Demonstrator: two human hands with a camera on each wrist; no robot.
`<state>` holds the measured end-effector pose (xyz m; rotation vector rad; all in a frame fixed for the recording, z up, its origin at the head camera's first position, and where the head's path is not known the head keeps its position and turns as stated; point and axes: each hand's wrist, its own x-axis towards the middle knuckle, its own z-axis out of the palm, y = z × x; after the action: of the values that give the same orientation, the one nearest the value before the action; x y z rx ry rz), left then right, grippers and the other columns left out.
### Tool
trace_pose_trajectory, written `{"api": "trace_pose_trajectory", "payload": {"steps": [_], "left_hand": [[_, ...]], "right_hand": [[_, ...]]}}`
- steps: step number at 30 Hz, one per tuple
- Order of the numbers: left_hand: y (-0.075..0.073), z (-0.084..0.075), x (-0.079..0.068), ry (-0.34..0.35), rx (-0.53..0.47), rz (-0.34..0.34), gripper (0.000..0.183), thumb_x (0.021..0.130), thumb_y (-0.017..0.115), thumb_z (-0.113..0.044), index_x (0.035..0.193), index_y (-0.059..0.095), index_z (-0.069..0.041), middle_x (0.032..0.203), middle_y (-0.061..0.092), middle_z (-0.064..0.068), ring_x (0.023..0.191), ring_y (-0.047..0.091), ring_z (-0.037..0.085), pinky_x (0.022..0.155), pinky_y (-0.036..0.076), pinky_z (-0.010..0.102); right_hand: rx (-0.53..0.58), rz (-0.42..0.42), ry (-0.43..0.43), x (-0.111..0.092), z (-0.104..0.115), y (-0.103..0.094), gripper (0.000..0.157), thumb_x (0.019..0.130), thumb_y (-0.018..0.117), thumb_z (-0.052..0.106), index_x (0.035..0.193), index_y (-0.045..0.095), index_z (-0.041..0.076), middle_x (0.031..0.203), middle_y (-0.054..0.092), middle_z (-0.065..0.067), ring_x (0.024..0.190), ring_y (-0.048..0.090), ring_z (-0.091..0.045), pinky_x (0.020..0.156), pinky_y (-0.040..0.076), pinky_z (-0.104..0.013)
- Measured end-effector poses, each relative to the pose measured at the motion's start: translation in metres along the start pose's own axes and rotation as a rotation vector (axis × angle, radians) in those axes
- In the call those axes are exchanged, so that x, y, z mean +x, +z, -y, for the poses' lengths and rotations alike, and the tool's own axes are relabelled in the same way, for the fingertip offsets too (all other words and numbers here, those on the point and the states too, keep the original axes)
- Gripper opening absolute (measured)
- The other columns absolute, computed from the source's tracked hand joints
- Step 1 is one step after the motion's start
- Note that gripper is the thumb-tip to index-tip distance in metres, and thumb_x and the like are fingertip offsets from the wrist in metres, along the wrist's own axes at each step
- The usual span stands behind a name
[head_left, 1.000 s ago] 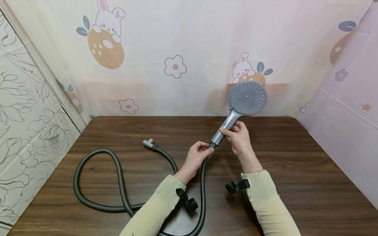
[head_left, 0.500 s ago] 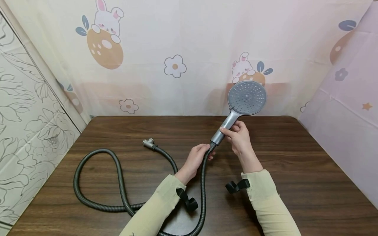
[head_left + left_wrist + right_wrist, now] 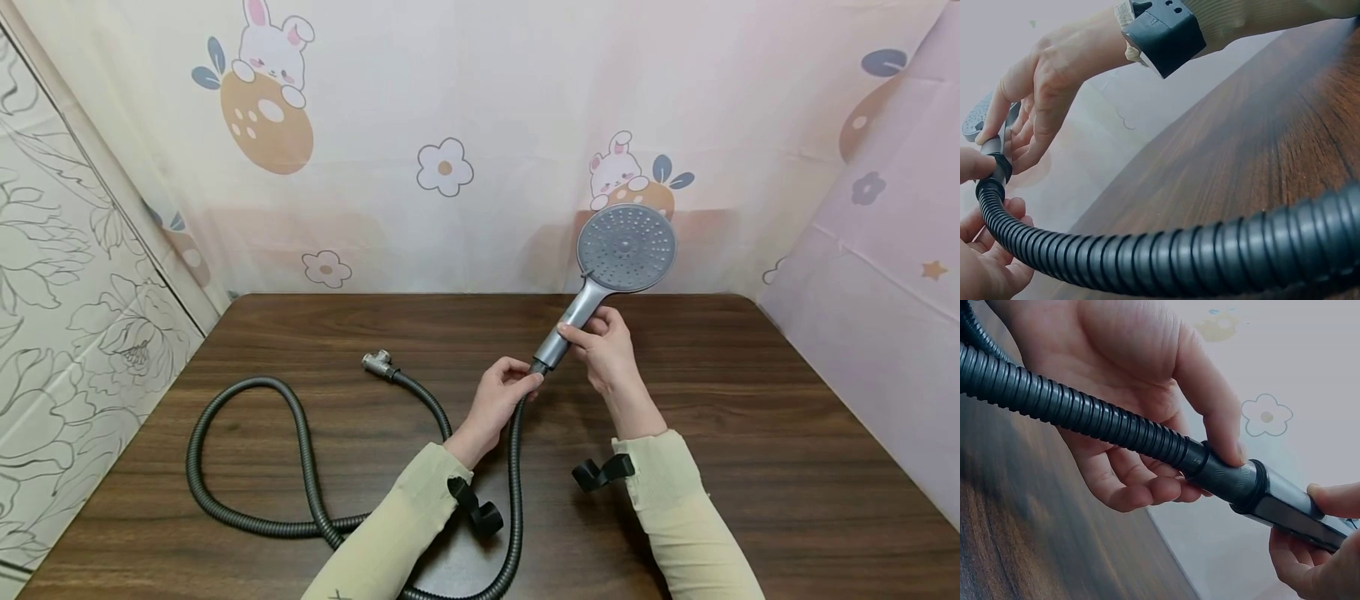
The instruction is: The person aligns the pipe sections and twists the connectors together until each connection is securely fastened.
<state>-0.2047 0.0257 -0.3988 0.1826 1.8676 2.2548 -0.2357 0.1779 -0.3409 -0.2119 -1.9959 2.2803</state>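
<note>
A grey shower head (image 3: pixel 627 248) is held tilted above the table, its nozzle face turned toward the head camera. My right hand (image 3: pixel 611 362) grips its silver handle (image 3: pixel 572 327) between thumb and fingers. Just below the handle, my left hand (image 3: pixel 491 408) pinches the dark collar (image 3: pixel 1229 478) at the end of the ribbed shower hose (image 3: pixel 515 483). In the right wrist view, the left thumb or finger lies along that collar, which meets the handle's end. From there the hose hangs to the table; part of it is hidden under the left sleeve.
The hose lies in a loop on the left of the wooden table (image 3: pixel 750 400). Its other end carries a metal fitting (image 3: pixel 380 365) near the middle. A printed curtain (image 3: pixel 510 100) hangs behind the table. Black bands (image 3: pixel 602 474) stick out from both sleeves.
The left fingers have rolled around the collar: half a second ago the thumb was turned away behind the hose, and now it lies across the front again. The right hand holds nearly still.
</note>
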Motion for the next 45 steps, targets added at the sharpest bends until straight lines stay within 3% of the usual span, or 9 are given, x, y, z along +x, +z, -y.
{"api": "trace_pose_trajectory", "payload": {"steps": [3,7,13,25,33,40,45], "left_hand": [[-0.0008,0.0068,0.0035,0.001,-0.005,0.004,0.025,0.087,0.059,-0.015,0.106,0.054,0.001,0.091,0.061,0.007,0.075,0.058,0.012,0.076,0.051,0.031],[-0.0002,0.0092,0.004,-0.011,0.0,0.015,0.028,0.093,0.051,-0.024,0.105,0.056,0.001,0.094,0.06,0.013,0.071,0.058,0.012,0.073,0.051,0.028],[0.001,0.0075,0.0032,-0.032,-0.007,0.071,0.037,0.096,0.041,-0.025,0.104,0.059,0.007,0.08,0.061,0.005,0.068,0.057,0.011,0.067,0.049,0.024],[0.0004,0.0067,0.0039,-0.025,-0.041,0.034,0.022,0.091,0.054,-0.017,0.099,0.058,0.004,0.085,0.062,0.011,0.069,0.056,0.01,0.068,0.051,0.026],[0.0002,0.0062,0.0043,-0.021,-0.031,0.028,0.022,0.09,0.055,-0.014,0.101,0.057,0.004,0.085,0.061,0.009,0.069,0.056,0.011,0.068,0.052,0.027],[0.0,0.0069,0.0023,-0.031,0.007,0.099,0.039,0.095,0.045,-0.028,0.108,0.057,0.007,0.087,0.063,0.011,0.068,0.056,0.011,0.066,0.051,0.025],[-0.0008,0.0079,0.003,-0.008,0.019,0.12,0.041,0.094,0.049,-0.028,0.108,0.057,0.01,0.082,0.063,0.007,0.069,0.057,0.011,0.068,0.05,0.025]], "right_hand": [[-0.001,-0.005,0.0,0.0,-0.0005,0.0001,0.052,0.08,0.063,-0.006,0.122,0.032,-0.001,0.097,0.053,-0.003,0.08,0.059,-0.008,0.066,0.052,-0.019],[0.002,-0.008,-0.001,-0.0001,-0.0006,-0.0001,0.051,0.08,0.062,-0.006,0.121,0.032,-0.001,0.096,0.053,-0.004,0.078,0.059,-0.008,0.066,0.052,-0.019],[0.007,0.001,0.002,-0.0005,-0.0001,0.0002,0.05,0.081,0.059,-0.008,0.122,0.031,-0.001,0.098,0.052,-0.005,0.077,0.058,-0.006,0.067,0.052,-0.019],[-0.019,0.008,0.01,-0.0012,0.0006,-0.0003,0.054,0.082,0.06,-0.005,0.126,0.029,-0.003,0.105,0.05,-0.009,0.078,0.057,-0.005,0.069,0.052,-0.019],[-0.022,0.008,0.013,-0.0012,0.0003,-0.0005,0.051,0.082,0.06,-0.005,0.124,0.031,-0.001,0.104,0.051,-0.008,0.078,0.057,-0.005,0.071,0.052,-0.021],[-0.029,0.01,0.017,-0.0013,0.001,-0.0009,0.051,0.082,0.059,-0.005,0.124,0.03,-0.001,0.105,0.05,-0.008,0.078,0.058,-0.005,0.069,0.052,-0.019],[-0.028,0.013,0.02,-0.0019,0.0017,-0.0011,0.051,0.082,0.059,-0.005,0.125,0.031,-0.001,0.104,0.051,-0.008,0.078,0.058,-0.005,0.069,0.052,-0.02]]}}
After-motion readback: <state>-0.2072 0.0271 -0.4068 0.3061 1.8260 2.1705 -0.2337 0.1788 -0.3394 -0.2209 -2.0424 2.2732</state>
